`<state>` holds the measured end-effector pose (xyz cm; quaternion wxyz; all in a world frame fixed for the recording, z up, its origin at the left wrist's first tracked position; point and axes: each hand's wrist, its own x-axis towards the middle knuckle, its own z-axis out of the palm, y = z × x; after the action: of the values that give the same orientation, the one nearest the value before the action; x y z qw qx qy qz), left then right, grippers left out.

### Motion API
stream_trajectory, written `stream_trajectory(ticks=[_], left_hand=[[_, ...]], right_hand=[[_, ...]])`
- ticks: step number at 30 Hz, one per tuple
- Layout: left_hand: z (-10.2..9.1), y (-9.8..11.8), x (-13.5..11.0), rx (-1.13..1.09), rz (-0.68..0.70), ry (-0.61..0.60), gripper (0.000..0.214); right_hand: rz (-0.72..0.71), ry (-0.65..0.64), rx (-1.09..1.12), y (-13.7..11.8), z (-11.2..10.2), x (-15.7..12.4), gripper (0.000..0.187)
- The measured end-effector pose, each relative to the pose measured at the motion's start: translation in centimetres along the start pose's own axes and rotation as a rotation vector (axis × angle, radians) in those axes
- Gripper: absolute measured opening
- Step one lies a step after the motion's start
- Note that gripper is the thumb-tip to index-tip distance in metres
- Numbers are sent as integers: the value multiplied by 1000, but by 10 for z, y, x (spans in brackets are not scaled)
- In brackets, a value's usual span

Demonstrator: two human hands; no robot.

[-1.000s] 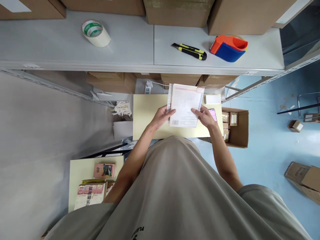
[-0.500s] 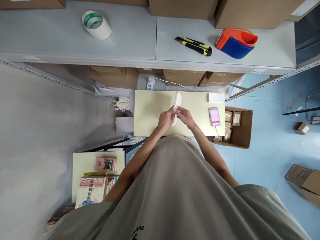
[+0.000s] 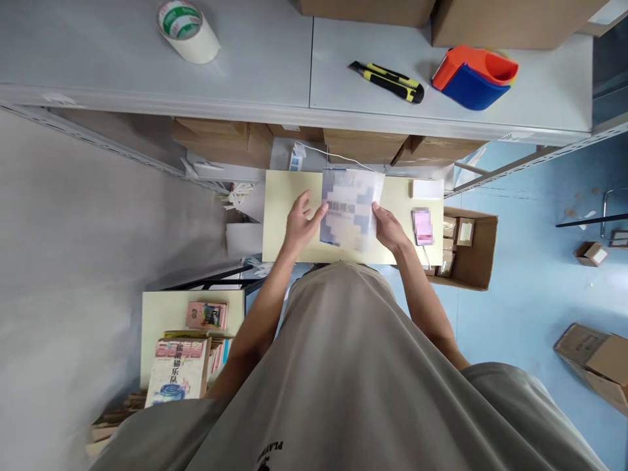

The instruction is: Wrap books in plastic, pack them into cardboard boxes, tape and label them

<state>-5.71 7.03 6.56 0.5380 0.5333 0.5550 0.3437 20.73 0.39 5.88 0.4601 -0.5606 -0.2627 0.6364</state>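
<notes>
A thin book with a blue and white cover, blurred by motion, is face up above the pale yellow table. At its right edge my right hand grips it, thumb on the cover and fingers underneath. By its left edge is my left hand, fingers spread apart and the thumb tip at the cover's border. Whether that thumb presses on the book, I cannot tell.
A phone and a white box lie on the table's right side. A carton of small boxes stands beyond it. The shelf above holds a tape roll, a utility knife and a tape dispenser. Books are stacked lower left.
The book has turned from edge-on to face up, showing its cover. My hands have moved apart, left hand to the left and opened, right hand to the book's right edge.
</notes>
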Motion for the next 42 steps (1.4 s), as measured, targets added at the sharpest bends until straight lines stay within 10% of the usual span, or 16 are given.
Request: stream_trajectory(ticks=[5,11,22,25,30,34,42], left_hand=[[-20,28,-13,-318,-162,-203,81],[-18,48,-23,-347,-180,-159,76],[-24,15,-15,-219,-131,-78,72],[-9,-3,-12,-6,-25,62,67],[39,-11,-31,168,13,-208,52],[60,-9,-43,371,-35,-133,48],[-2,-47,-10,-192,-281,7,51]], right_hand=[[27,-74,141,-11,-9,-14,76],[18,-76,117,-11,-11,-13,78],[-4,-115,44,-13,-3,-10,79],[-23,-61,-51,-8,7,-7,77],[-102,38,-215,21,36,1,84],[-115,42,-243,38,57,3,82],[-148,124,-349,50,38,19,75]])
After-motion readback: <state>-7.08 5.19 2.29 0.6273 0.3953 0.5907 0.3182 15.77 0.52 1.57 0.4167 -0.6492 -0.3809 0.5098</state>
